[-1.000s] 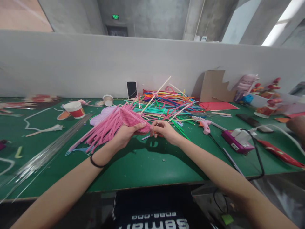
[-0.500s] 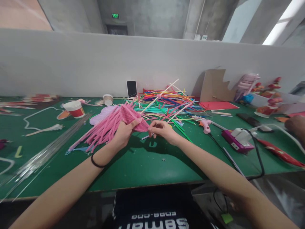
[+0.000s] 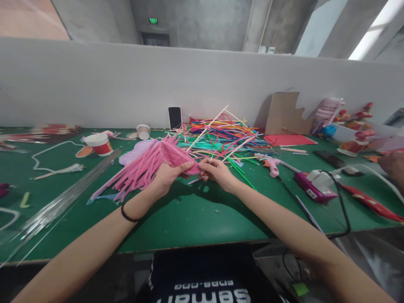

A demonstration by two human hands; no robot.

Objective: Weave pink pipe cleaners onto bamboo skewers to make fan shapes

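A pink ribbed, fuzzy piece, apparently made of pipe cleaners, is gripped in my left hand, thumb on top. At its lower right end, my right hand has thumb and forefinger pinched together at the edge. A thin pale strand shows above those fingers, but what they pinch is too small to make out. Loose pink pipe cleaners lie behind and left of my left hand. Beyond both hands spreads a heap of multicoloured pipe cleaners.
To the right lie a pink glue gun, a purple power strip and a red packet. Left are a paper cup and thin wires. A phone leans at the back. Another person's hand is far right.
The pink piece has turned slightly, its broad face showing more. My right hand has shifted a little left and pinches closer at the piece's edge. My left thumb has moved right along it.
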